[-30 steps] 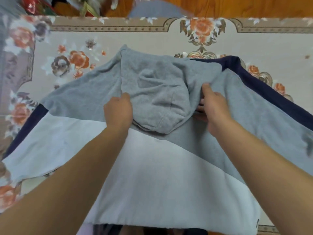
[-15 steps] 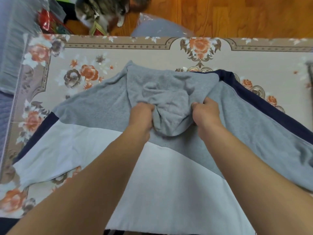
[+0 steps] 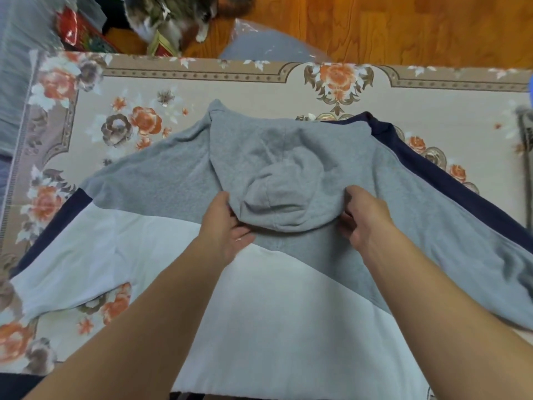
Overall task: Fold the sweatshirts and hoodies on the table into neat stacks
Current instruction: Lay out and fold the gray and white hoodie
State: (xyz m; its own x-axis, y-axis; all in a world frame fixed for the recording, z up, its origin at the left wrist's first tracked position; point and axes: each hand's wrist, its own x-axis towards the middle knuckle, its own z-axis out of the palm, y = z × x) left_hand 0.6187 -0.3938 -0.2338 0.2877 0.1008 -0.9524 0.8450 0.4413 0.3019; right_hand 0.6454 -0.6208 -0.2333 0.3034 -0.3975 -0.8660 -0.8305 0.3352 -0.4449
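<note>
The hoodie (image 3: 288, 284) is spread flat in the middle of the surface (image 3: 259, 90) — its hood (image 3: 277, 180) is pinched at both sides by the fingers of the left hand (image 3: 227, 229) and the right hand (image 3: 363, 220) — so folding is judged barely begun, no stack made.

One head-worn wide-angle camera looks forward and steeply down from above the person's forearms, close over the table (image 3: 259, 90). The fingers (image 3: 350, 194) sit near the frame's centre; beyond them the view reaches the table's far edge and a strip of wooden floor (image 3: 403, 27), with straight lines bowed toward the margins.
</note>
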